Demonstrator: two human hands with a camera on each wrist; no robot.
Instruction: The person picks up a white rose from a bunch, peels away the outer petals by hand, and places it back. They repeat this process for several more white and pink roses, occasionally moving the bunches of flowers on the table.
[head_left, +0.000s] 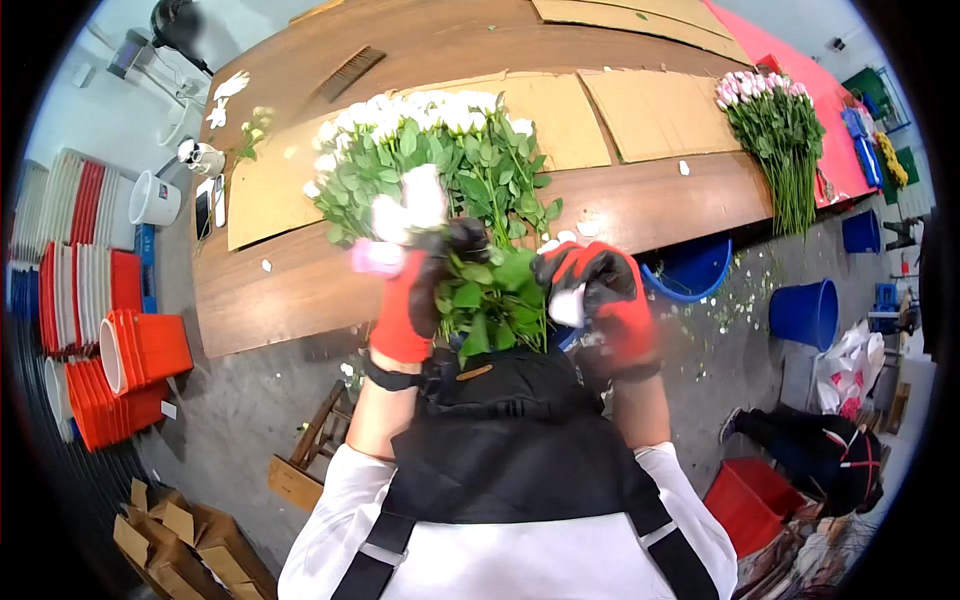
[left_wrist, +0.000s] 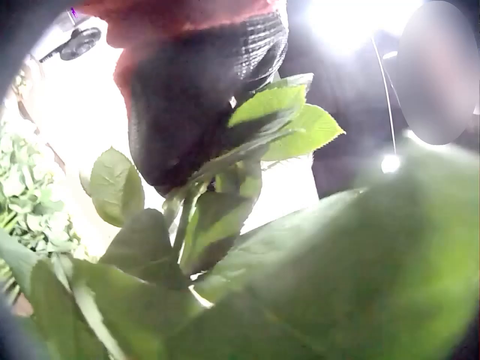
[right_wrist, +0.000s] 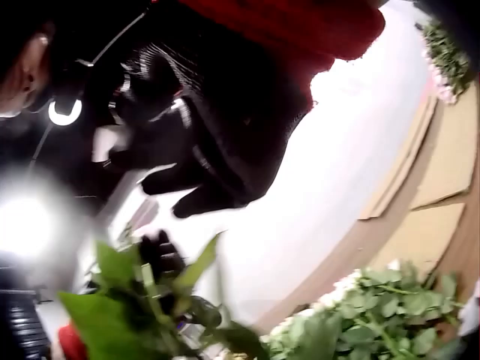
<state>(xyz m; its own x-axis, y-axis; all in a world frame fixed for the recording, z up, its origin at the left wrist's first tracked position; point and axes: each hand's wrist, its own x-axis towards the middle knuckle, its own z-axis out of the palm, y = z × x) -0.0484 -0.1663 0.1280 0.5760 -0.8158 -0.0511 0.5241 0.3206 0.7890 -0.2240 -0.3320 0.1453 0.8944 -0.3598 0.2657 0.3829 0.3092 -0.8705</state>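
My left hand (head_left: 408, 305), in a red and black glove, grips the stems of several roses; their white and pink blooms (head_left: 405, 208) are blurred above it. Green leaves (head_left: 490, 295) spread to its right. In the left wrist view the gloved hand (left_wrist: 195, 97) is closed round leafy stems (left_wrist: 184, 225). Right of the leaves, my right hand (head_left: 607, 295) has curled fingers and pinches a small white piece (head_left: 568, 305), seemingly a petal. The right wrist view shows that hand (right_wrist: 225, 127) with the blurred white piece (right_wrist: 110, 142) at its fingertips, above leaves (right_wrist: 120, 300).
White roses (head_left: 430, 130) lie on cardboard (head_left: 270, 205) across the wooden table (head_left: 250, 290). Pink roses (head_left: 765, 100) lie at the table's right end. A blue tub (head_left: 690, 275) stands below the edge, a blue bucket (head_left: 805, 312) farther right. Loose petals dot table and floor.
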